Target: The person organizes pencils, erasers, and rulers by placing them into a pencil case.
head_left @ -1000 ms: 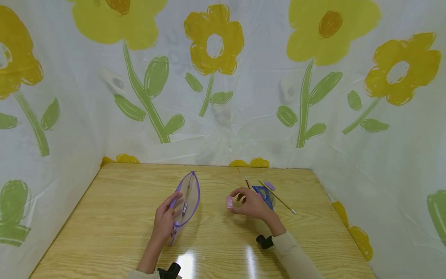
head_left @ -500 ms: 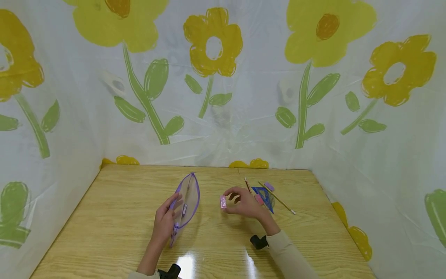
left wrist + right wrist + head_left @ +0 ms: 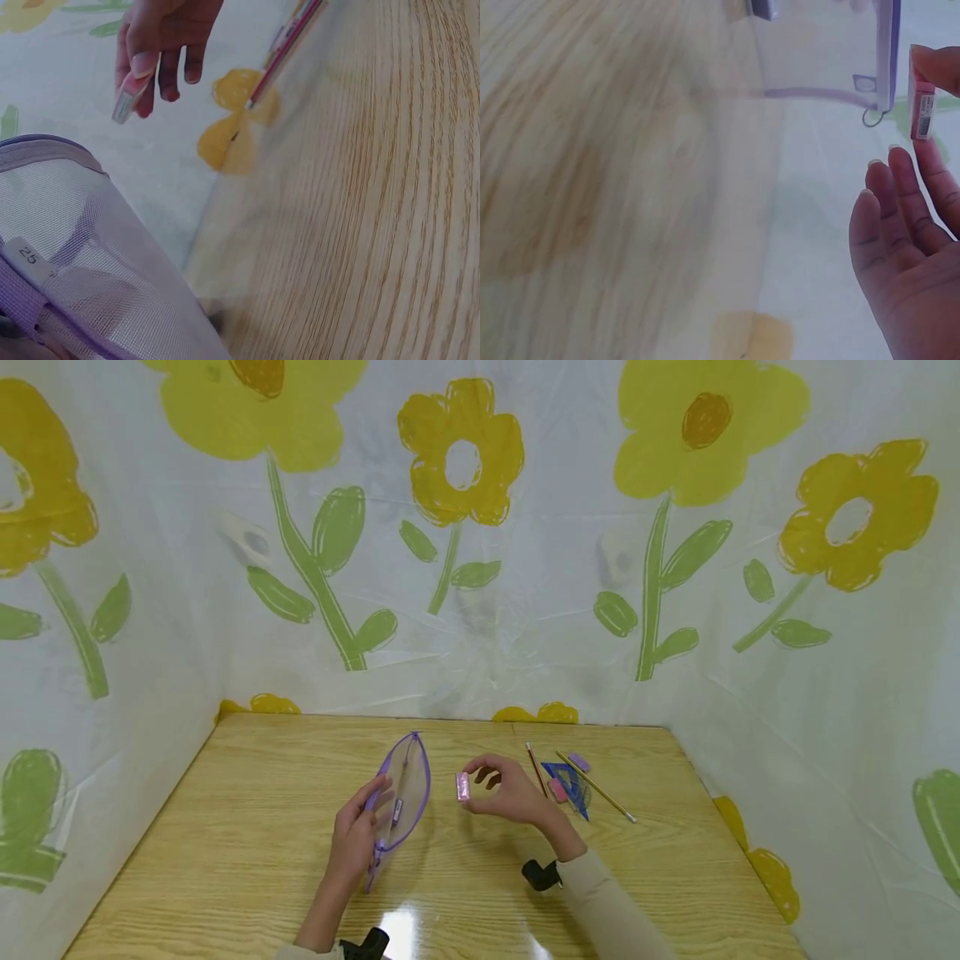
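In the head view my left hand [image 3: 351,842] grips a see-through mesh pencil case [image 3: 415,789] with purple edging by its left side. The case's zip mouth gapes upward, and a small dark item with a white label [image 3: 397,812] shows inside it. To the right of the mouth, my right hand [image 3: 508,789] pinches a pink eraser [image 3: 462,787] between thumb and finger, held above the table and apart from the case. A printed barcode shows on the eraser's end [image 3: 924,114] in the right wrist view, with the other fingers loosely spread below.
At the right of the wooden table [image 3: 247,827] lie a blue set square [image 3: 576,793], another pink eraser [image 3: 557,790], a purple eraser [image 3: 579,762], a yellow pencil [image 3: 600,788] and a red pencil [image 3: 536,767]. Flower-printed white sheeting [image 3: 480,668] encloses the back and sides.
My right hand has carried the pink eraser leftward, closer to the pencil case, uncovering the other pink eraser and the set square. The left hand and the case have stayed put.
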A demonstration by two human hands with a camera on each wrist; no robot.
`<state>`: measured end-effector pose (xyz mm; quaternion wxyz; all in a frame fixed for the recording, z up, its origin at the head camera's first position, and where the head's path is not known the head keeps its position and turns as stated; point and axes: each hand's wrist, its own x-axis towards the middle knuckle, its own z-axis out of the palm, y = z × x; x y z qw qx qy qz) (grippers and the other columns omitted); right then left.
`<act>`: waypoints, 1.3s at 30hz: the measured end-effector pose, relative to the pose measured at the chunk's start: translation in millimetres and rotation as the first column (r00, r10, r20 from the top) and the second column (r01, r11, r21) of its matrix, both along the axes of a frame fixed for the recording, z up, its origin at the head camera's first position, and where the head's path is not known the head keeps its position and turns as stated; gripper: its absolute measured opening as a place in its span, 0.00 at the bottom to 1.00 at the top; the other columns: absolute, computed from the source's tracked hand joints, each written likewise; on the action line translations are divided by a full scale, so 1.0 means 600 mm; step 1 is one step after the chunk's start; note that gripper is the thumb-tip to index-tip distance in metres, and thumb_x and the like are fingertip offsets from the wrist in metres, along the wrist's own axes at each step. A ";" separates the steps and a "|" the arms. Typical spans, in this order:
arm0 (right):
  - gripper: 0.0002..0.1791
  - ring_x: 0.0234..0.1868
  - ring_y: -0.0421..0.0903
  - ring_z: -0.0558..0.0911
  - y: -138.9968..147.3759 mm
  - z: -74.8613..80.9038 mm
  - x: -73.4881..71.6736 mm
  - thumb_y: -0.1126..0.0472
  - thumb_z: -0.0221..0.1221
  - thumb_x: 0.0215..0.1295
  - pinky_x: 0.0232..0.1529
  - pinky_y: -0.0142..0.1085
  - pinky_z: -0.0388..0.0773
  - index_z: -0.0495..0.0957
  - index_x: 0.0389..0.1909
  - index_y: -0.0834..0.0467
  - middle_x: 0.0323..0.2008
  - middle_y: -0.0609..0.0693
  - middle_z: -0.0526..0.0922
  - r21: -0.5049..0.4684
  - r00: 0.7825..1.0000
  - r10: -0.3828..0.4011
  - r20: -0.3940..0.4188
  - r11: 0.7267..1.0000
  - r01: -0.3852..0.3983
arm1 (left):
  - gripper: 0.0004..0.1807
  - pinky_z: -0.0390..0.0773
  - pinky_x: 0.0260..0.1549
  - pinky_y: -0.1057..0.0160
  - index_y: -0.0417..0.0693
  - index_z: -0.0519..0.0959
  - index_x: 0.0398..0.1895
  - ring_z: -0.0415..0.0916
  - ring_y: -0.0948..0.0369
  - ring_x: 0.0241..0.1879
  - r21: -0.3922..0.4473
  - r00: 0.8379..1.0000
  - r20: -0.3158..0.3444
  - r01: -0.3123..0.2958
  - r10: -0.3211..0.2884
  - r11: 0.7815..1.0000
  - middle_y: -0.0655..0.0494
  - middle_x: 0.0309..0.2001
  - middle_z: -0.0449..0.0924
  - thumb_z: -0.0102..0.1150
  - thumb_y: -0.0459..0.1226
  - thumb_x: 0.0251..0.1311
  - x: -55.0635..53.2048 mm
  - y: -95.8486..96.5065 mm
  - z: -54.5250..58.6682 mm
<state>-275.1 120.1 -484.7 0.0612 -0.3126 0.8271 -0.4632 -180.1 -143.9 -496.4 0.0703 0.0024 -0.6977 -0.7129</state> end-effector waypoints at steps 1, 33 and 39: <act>0.23 0.49 0.59 0.79 -0.003 0.001 0.000 0.57 0.74 0.56 0.48 0.47 0.83 0.80 0.53 0.51 0.52 0.48 0.81 -0.004 1.000 -0.001 0.003 1.000 0.002 | 0.34 0.73 0.66 0.43 0.30 0.63 0.74 0.67 0.39 0.70 0.002 1.000 0.000 0.000 0.000 1.000 0.33 0.72 0.66 0.24 0.20 0.63 0.000 0.000 0.000; 0.22 0.46 0.48 0.80 -0.064 0.021 -0.013 0.57 0.73 0.58 0.46 0.38 0.83 0.79 0.53 0.52 0.51 0.48 0.82 0.000 0.996 0.002 -0.094 1.000 -0.002 | 0.34 0.74 0.66 0.43 0.28 0.61 0.73 0.67 0.38 0.69 0.009 1.000 -0.015 0.001 -0.001 1.000 0.31 0.71 0.66 0.24 0.19 0.62 0.003 -0.002 0.000; 0.23 0.48 0.57 0.81 -0.080 0.026 -0.022 0.57 0.72 0.58 0.48 0.45 0.84 0.79 0.54 0.54 0.51 0.50 0.81 -0.004 0.995 0.039 -0.090 0.999 -0.040 | 0.34 0.74 0.66 0.44 0.28 0.61 0.73 0.67 0.38 0.69 0.012 1.000 -0.014 0.002 -0.002 1.000 0.32 0.71 0.66 0.24 0.20 0.62 0.004 -0.003 -0.001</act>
